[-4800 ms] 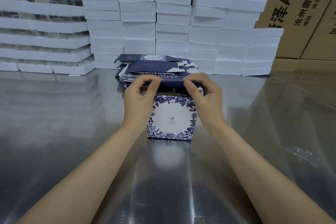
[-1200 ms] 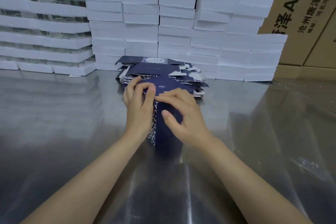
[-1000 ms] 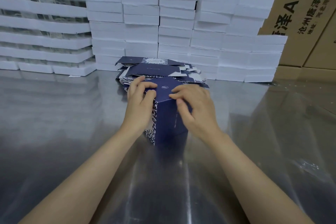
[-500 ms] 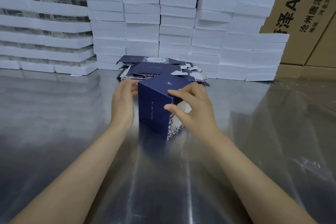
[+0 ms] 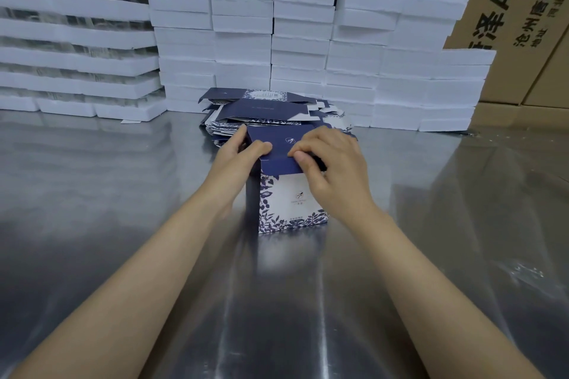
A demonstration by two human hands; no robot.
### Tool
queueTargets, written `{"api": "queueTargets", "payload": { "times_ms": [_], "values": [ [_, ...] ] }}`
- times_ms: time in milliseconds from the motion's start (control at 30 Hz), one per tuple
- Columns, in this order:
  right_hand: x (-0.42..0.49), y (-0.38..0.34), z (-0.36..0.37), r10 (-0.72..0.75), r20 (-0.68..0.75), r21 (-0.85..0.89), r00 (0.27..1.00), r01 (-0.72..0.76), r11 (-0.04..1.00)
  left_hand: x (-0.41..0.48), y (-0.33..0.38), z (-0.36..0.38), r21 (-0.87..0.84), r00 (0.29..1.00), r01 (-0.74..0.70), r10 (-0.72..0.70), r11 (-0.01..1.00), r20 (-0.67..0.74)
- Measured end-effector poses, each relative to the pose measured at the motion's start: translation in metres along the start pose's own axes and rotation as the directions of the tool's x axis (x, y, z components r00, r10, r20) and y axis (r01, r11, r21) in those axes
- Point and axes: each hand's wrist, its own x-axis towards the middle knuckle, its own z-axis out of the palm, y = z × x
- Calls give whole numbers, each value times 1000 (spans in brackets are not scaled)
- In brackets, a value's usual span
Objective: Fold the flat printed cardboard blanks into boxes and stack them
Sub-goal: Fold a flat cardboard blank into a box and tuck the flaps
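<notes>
- Head view: one folded box point(image 5: 291, 204) stands upright on the shiny metal table point(image 5: 123, 209), straight ahead of the person. Its white front face, with blue leaf print, is turned toward the camera.
- The navy lid point(image 5: 277, 140) lies over the top of the box, and its front flap point(image 5: 278, 164) hangs down over the upper edge of the front face. What is inside the box, if anything, cannot be seen.
- The left hand point(image 5: 235, 160) grips the lid's left corner. The thumb lies on top near the front fold and the fingers curl round the far left edge.
- The right hand point(image 5: 334, 163) is curled over the lid's right side. Its thumb presses on the front flap and its bent fingers sit on the lid top, so it pinches the flap.
- Just behind the box lies one untidy pile of flat blanks point(image 5: 264, 111), navy and floral; their number cannot be told.
- Behind that pile, white foam blocks point(image 5: 300, 40) are stacked in several uneven columns, each many layers high.
- At the far left, long white trays point(image 5: 77, 37) are stacked about seven high, with something clear and glinting between the layers. What it is cannot be told.
- Brown cartons point(image 5: 520, 24) with black print stand at the back; at least three are partly in view.
</notes>
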Motion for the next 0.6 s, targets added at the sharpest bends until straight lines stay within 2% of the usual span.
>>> {"api": "queueTargets", "payload": {
  "times_ms": [133, 200, 333, 400, 433, 500, 533, 567, 600],
  "values": [
    [-4, 23, -9, -16, -15, 28, 1000, 17, 999, 2, 0, -4, 31, 1000, 26, -26, 999, 17],
    [-6, 35, -13, 23, -25, 67, 999, -21, 998, 2, 2, -5, 33, 999, 37, -39, 999, 38],
    [-16, 42, -13, 161, 36, 354, 986, -163, 921, 1, 2, -5, -5, 996, 28, -27, 1000, 89],
    [-19, 37, -7, 225, 56, 460, 973, -225, 859, 1, -1, -1, -51, 1000, 22, -22, 998, 9],
    [-19, 35, -3, 257, 45, 473, 965, -247, 846, 0, -3, 2, -35, 995, -7, 4, 999, -102],
    [-19, 32, 5, 273, -17, 430, 962, -240, 870, -3, -5, 3, 150, 912, -152, 198, 977, -360],
    [-19, 30, 8, 263, -49, 395, 963, -223, 891, -6, -4, 2, 271, 841, -250, 348, 929, -414],
    [-19, 27, 11, 252, -77, 361, 965, -209, 909, -9, -3, 2, 377, 773, -351, 492, 857, -399],
    [-19, 25, 14, 241, -103, 329, 965, -195, 924, -11, -2, 1, 486, 712, -439, 622, 756, -325]
  ]
}}
